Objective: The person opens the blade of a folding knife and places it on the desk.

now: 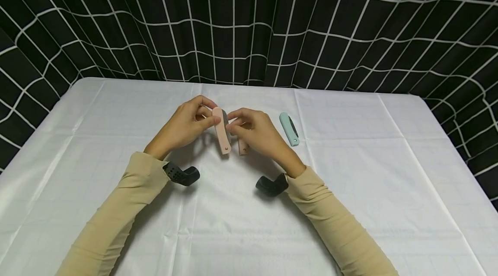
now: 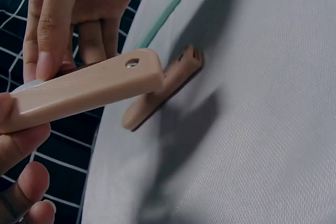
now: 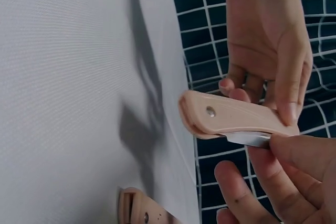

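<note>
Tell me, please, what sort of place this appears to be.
Probably a staged indoor recording spot, judging by the white-covered table, the black, white-gridded curtain behind it, and the dark wrist-worn devices.

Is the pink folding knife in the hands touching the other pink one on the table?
Apart. The right wrist view shows white cloth between the held pink knife and the other pink knife.

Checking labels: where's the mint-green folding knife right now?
In the head view, the mint-green folding knife lies on the white tablecloth, just to the right of the right hand.
</note>
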A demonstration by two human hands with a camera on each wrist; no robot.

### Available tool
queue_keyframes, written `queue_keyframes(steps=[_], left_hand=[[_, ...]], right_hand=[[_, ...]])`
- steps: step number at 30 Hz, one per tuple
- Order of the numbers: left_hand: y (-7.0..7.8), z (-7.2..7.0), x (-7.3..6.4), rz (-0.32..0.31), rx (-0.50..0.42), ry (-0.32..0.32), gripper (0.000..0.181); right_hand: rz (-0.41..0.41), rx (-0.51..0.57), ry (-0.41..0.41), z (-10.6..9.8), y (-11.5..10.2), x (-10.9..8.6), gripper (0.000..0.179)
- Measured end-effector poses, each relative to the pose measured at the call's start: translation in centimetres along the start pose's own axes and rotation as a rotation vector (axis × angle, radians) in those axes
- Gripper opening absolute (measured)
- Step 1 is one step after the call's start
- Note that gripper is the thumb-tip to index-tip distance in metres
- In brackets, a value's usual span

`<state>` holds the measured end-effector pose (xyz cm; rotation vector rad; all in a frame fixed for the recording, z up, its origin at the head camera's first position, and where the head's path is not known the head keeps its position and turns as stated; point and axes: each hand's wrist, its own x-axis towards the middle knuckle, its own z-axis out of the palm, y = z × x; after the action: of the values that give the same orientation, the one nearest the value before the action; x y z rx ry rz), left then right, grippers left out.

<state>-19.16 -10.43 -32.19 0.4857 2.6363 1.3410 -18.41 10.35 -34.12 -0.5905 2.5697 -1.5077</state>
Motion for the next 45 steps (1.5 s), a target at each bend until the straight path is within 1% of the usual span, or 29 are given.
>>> queue_keyframes(steps=[8, 11, 14, 19, 23, 28, 32, 36, 39, 45], left_hand=[[0.3, 0.0, -0.1, -0.012, -0.048, -0.013, 0.029], [0.4, 0.0, -0.1, -0.013, -0.064, -0.03, 0.028], [0.5, 0.1, -0.1, -0.017, -0.071, -0.053, 0.025], [0.6, 0.1, -0.1, -0.01, -0.061, -0.072, 0.024], [0.5, 0.0, -0.1, -0.009, -0.043, -0.057, 0.024], [0.5, -0.2, -0.1, -0.007, -0.052, -0.034, 0.024], [0.6, -0.2, -0.2, -0.007, -0.052, -0.035, 0.025], [0.7, -0.3, -0.3, -0.002, -0.043, -0.032, 0.026], [0.7, -0.3, -0.3, -0.004, -0.04, -0.039, 0.026], [0.9, -0.3, -0.4, 0.005, -0.03, -0.075, 0.024]], right_hand=[[0.016, 0.07, -0.005, -0.2, -0.1, 0.2, 0.023], [0.018, 0.087, -0.018, -0.3, -0.2, 0.2, 0.022], [0.018, 0.08, -0.027, -0.4, -0.2, 0.2, 0.021], [0.021, 0.081, -0.043, -0.6, -0.2, 0.2, 0.02], [0.032, 0.109, -0.032, -0.9, 0.0, 0.2, 0.02], [0.055, 0.154, -0.006, -1.3, 0.1, 0.2, 0.02], [0.063, 0.161, -0.007, -1.4, -0.2, 0.1, 0.021], [0.074, 0.196, -0.018, -1.4, -0.3, 0.1, 0.023], [0.069, 0.206, -0.028, -1.4, -0.4, 0.1, 0.024], [0.039, 0.175, -0.026, -1.5, -0.3, 0.0, 0.023]])
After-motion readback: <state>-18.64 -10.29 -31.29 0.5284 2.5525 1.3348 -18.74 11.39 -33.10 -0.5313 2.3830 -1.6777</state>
